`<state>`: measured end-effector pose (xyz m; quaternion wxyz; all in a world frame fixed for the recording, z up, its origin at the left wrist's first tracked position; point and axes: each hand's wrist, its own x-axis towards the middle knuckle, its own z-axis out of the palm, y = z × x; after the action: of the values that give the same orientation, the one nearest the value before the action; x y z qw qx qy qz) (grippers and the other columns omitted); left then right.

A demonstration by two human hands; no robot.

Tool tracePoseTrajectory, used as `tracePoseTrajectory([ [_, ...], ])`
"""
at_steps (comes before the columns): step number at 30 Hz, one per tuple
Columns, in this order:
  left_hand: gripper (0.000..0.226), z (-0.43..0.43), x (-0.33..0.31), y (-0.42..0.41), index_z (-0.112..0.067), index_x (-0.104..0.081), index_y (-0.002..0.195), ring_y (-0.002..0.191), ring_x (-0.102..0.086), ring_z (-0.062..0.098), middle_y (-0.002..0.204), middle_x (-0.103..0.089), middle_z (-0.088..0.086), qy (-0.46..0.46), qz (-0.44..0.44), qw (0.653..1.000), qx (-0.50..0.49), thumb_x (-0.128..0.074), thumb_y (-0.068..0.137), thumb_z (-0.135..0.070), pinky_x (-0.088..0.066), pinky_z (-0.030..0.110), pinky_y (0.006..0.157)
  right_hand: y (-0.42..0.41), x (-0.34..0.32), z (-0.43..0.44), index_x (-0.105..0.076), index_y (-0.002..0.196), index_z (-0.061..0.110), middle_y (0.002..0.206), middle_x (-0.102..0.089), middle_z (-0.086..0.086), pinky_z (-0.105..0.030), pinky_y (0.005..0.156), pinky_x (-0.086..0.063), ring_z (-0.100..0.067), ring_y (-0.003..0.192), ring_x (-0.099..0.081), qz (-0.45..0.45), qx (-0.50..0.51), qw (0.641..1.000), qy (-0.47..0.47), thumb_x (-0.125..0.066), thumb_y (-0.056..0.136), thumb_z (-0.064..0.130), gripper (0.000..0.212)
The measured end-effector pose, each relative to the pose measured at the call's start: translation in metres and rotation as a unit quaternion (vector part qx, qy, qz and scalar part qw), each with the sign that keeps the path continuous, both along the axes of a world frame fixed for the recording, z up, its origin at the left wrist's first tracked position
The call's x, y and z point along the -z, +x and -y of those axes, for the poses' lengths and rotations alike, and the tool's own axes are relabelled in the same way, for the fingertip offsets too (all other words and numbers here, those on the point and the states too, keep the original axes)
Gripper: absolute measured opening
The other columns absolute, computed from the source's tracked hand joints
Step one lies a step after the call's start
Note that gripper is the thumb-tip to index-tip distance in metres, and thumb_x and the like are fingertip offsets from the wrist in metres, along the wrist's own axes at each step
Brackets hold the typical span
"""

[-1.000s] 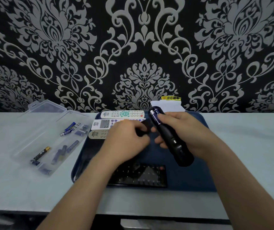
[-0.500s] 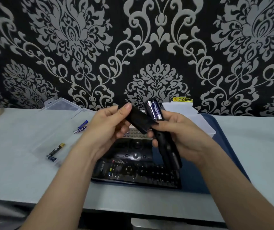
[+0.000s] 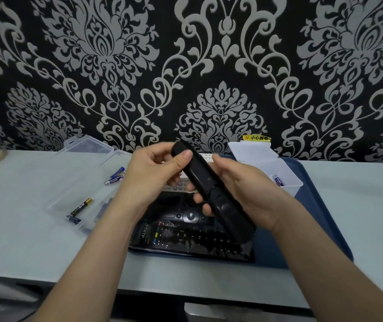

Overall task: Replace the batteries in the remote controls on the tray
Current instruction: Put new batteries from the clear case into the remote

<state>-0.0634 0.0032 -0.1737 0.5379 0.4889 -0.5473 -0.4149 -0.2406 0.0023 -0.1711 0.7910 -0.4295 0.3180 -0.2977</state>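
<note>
A slim black remote (image 3: 218, 198) is raised above the blue tray (image 3: 320, 205), back side up. My right hand (image 3: 248, 194) grips its middle and lower part from the right. My left hand (image 3: 153, 173) pinches its top end, thumb pressed on the black battery cover (image 3: 187, 159). The cover hides the batteries. Beneath the hands on the tray lie two black remotes (image 3: 190, 238) and light-coloured remotes (image 3: 176, 185), mostly hidden.
An open clear plastic box (image 3: 79, 182) on the left of the table holds several loose batteries (image 3: 116, 176). A second clear box (image 3: 278, 168) with one battery sits at the tray's back right. The patterned wall stands right behind the table.
My left hand brought the black cover onto the top of the held remote, and the blue batteries are covered now. Before that, it picked the cover up from the tray.
</note>
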Motion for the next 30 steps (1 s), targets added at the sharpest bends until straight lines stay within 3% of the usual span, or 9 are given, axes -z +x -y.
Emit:
tracePoseTrajectory([
  [2,0.018,0.001,0.002,-0.003,-0.014,-0.071,0.097,0.054,-0.052,0.012,0.069,-0.053,0.013,0.004,0.035,0.999,-0.007,-0.071,0.081,-0.023,-0.045,0.019,0.049,-0.002,0.001,0.001,-0.066,0.108,0.002,0.090,-0.069,-0.016,-0.029,0.057,-0.057,-0.023,0.072,-0.066,-0.016,0.023,1.000,-0.012,-0.044,0.101,0.038,0.043],
  [7,0.028,0.001,0.002,-0.005,-0.010,-0.066,0.101,0.053,-0.058,0.013,0.067,-0.067,0.004,0.071,-0.040,0.996,0.034,-0.072,0.076,-0.020,-0.046,0.020,0.047,-0.004,-0.002,0.000,-0.064,0.103,-0.003,0.081,-0.071,-0.016,-0.026,0.057,-0.059,-0.022,0.069,-0.071,-0.004,0.021,0.999,-0.028,-0.050,0.100,0.020,0.028],
  [11,0.047,-0.002,0.002,0.000,-0.001,-0.064,0.103,0.057,-0.057,0.013,0.071,-0.065,0.006,0.102,-0.047,0.988,0.103,-0.083,0.065,-0.021,-0.039,0.019,0.048,-0.004,-0.002,0.001,-0.067,0.102,-0.002,0.090,-0.073,-0.020,-0.027,0.060,-0.061,-0.025,0.078,-0.074,0.000,0.009,0.999,-0.032,-0.055,0.096,0.016,0.023],
  [13,0.038,-0.003,0.000,0.000,-0.002,-0.066,0.094,0.056,-0.058,0.013,0.071,-0.066,0.008,0.109,-0.052,0.987,0.102,-0.082,0.064,-0.018,-0.037,0.018,0.045,-0.006,-0.003,0.001,-0.065,0.110,-0.005,0.100,-0.071,-0.025,-0.027,0.061,-0.061,-0.027,0.082,-0.074,-0.008,0.000,1.000,-0.030,-0.058,0.092,0.018,0.030],
  [17,0.022,-0.001,-0.005,-0.003,-0.010,-0.061,0.079,0.057,-0.058,0.012,0.071,-0.066,0.005,0.113,-0.180,0.977,0.037,-0.074,0.062,-0.013,-0.043,0.015,0.044,-0.018,-0.011,0.003,-0.060,0.122,-0.006,0.117,-0.068,-0.026,-0.033,0.073,-0.062,-0.039,0.098,-0.071,0.051,0.050,0.997,0.003,-0.057,0.084,0.032,0.053],
  [24,0.021,-0.001,0.004,-0.025,-0.013,-0.061,0.098,0.068,-0.067,0.006,0.082,-0.069,-0.001,0.108,-0.410,0.904,-0.052,-0.069,0.078,-0.010,-0.053,0.017,0.058,-0.009,-0.002,0.004,-0.060,0.122,-0.007,0.125,-0.063,-0.028,-0.031,0.082,-0.058,-0.046,0.113,-0.062,0.172,0.121,0.977,0.020,-0.059,0.081,0.044,0.066],
  [27,0.030,-0.001,0.003,-0.024,-0.010,-0.060,0.108,0.071,-0.067,0.009,0.088,-0.068,0.002,0.092,-0.464,0.877,-0.083,-0.069,0.080,-0.010,-0.054,0.016,0.062,-0.004,-0.004,0.006,-0.054,0.126,-0.004,0.133,-0.059,-0.026,-0.033,0.085,-0.059,-0.041,0.125,-0.055,0.265,0.110,0.958,-0.003,-0.058,0.086,0.036,0.056],
  [30,0.036,-0.006,0.006,-0.037,-0.008,-0.060,0.113,0.071,-0.068,0.010,0.093,-0.069,0.006,0.097,-0.472,0.872,-0.087,-0.070,0.078,-0.008,-0.055,0.017,0.063,0.010,0.003,0.009,-0.059,0.122,-0.003,0.121,-0.067,-0.015,-0.027,0.094,-0.054,-0.022,0.113,-0.063,0.202,0.177,0.960,-0.085,-0.060,0.086,0.012,0.039],
])
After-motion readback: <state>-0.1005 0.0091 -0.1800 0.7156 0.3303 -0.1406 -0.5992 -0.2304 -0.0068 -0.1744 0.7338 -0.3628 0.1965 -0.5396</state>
